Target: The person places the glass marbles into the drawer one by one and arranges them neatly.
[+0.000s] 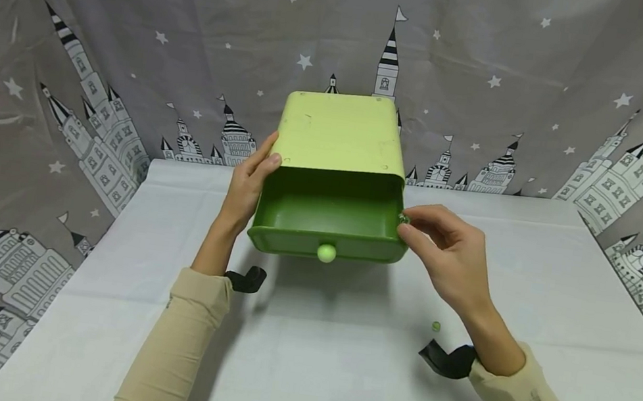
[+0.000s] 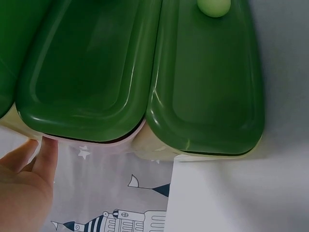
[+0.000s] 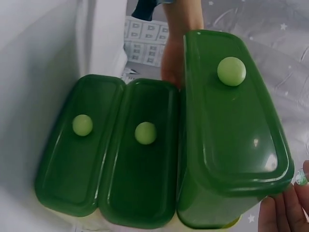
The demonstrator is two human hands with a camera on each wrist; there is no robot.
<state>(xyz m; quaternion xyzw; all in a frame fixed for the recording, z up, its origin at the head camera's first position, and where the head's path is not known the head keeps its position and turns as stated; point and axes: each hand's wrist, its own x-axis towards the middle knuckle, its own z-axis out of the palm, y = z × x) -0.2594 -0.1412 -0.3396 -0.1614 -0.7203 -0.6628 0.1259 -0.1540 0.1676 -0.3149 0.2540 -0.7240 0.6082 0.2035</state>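
Observation:
A small drawer cabinet (image 1: 338, 133) with a pale yellow-green top stands on the table, its top drawer (image 1: 327, 244) pulled out. That dark green drawer has a round light green knob (image 1: 326, 253), and its visible inside is bare. My left hand (image 1: 244, 188) rests against the cabinet's upper left side, fingers straight along it. At the drawer's right front corner, my right hand (image 1: 452, 252) pinches a small clear green glass marble (image 1: 404, 218) between thumb and fingers. Another small green marble (image 1: 436, 326) lies on the table near the right wrist.
Two lower drawers, a middle one (image 3: 137, 183) and a bottom one (image 3: 79, 164), are closed below the pulled-out one. White cloth (image 1: 327, 360) covers the table. Behind hangs a grey curtain (image 1: 228, 24) printed with castles and stars. Black straps (image 1: 449, 360) hang at the wrists.

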